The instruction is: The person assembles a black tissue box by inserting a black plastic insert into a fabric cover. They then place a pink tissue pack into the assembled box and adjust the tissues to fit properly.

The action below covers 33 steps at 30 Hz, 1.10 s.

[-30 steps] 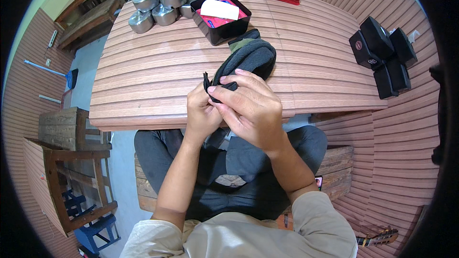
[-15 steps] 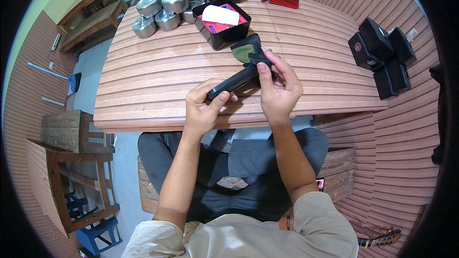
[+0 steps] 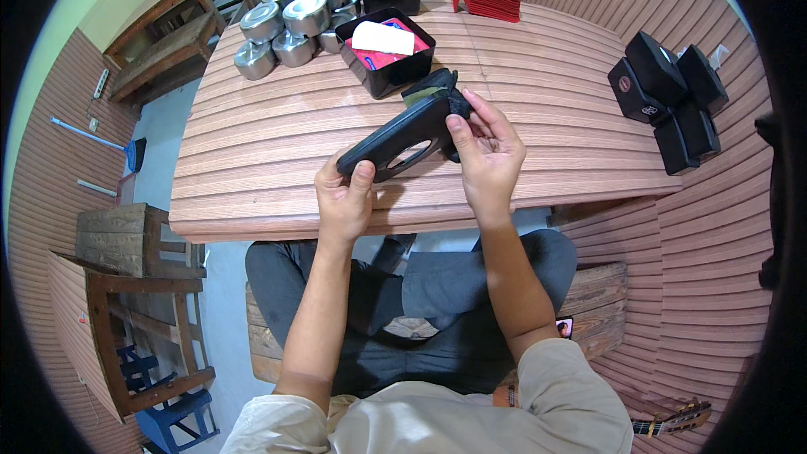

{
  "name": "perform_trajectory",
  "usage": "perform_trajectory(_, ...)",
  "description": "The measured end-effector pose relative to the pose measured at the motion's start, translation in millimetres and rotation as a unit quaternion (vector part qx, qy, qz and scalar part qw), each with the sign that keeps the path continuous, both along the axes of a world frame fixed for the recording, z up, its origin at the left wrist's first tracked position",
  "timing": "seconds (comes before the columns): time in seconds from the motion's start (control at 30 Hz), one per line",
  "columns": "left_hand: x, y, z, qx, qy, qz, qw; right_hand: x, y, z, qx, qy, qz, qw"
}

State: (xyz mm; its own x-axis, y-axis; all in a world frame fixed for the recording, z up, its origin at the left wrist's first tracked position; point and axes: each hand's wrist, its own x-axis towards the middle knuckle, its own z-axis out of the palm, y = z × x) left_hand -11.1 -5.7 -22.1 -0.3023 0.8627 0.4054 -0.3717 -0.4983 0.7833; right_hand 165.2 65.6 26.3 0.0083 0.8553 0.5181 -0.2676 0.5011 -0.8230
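Cloth (image 3: pixel 391 136), black with a long hole and a bit of green at its far end, is held up on the near side of the black box (image 3: pixel 403 76). The left hand (image 3: pixel 343 200) pinches the end farther from the box; the right hand (image 3: pixel 492 155) pinches the end closer to it. Right of the box, the table (image 3: pixel 580 134) stretches wide, with room to move. Its near edge is partly behind the left hand. Some fingertips hide behind the cloth.

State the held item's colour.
Held item: mostly black, with a green patch; head view.
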Motion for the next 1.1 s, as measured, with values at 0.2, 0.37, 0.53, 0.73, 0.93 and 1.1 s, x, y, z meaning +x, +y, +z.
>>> perform_trajectory(0.2,3.4,-2.1,7.4,-0.054,0.113,0.067,0.99,8.9,-2.5,7.7,0.077,-0.054,0.006,0.996)
perform_trajectory(0.37,11.5,4.6,16.2,-0.004,0.286,0.201,0.937,12.9,-10.4,21.4,0.197,-0.155,-0.023,0.968)
perform_trajectory(0.53,22.8,5.8,15.0,-0.093,0.239,0.194,0.947,9.8,-13.5,29.9,0.301,-0.295,-0.034,0.906)
perform_trajectory(0.73,18.7,3.9,16.0,-0.011,0.37,0.249,0.895,-12.7,-19.6,9.2,0.319,-0.32,-0.033,0.892)
perform_trajectory(0.93,18.9,2.4,20.9,0.03,0.408,0.192,0.892,0.8,-13.1,15.5,-0.075,-0.029,-0.144,0.986)
perform_trajectory(1.1,23.0,-0.3,22.1,-0.013,0.325,0.19,0.926,9.4,-25.6,28.9,0.139,-0.025,-0.17,0.975)
